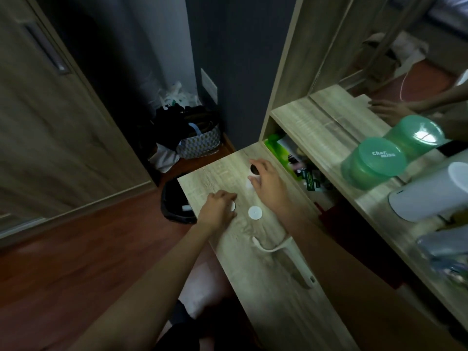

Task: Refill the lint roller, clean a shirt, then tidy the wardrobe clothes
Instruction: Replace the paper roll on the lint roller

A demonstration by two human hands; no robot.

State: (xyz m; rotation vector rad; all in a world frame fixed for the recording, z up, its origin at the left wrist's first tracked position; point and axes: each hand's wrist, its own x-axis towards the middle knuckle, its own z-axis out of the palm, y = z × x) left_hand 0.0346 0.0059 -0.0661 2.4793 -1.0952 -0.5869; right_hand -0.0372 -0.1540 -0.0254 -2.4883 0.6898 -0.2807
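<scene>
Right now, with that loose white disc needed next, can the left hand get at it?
Probably yes: the loose disc lies bare on the desk just beside the left hand, with nothing between them, though that hand grips another disc.

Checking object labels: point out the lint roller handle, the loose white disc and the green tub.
lint roller handle (305, 274): head view, lower shaft.
white disc (255, 212): head view, centre.
green tub (382, 154): head view, lid.
</scene>
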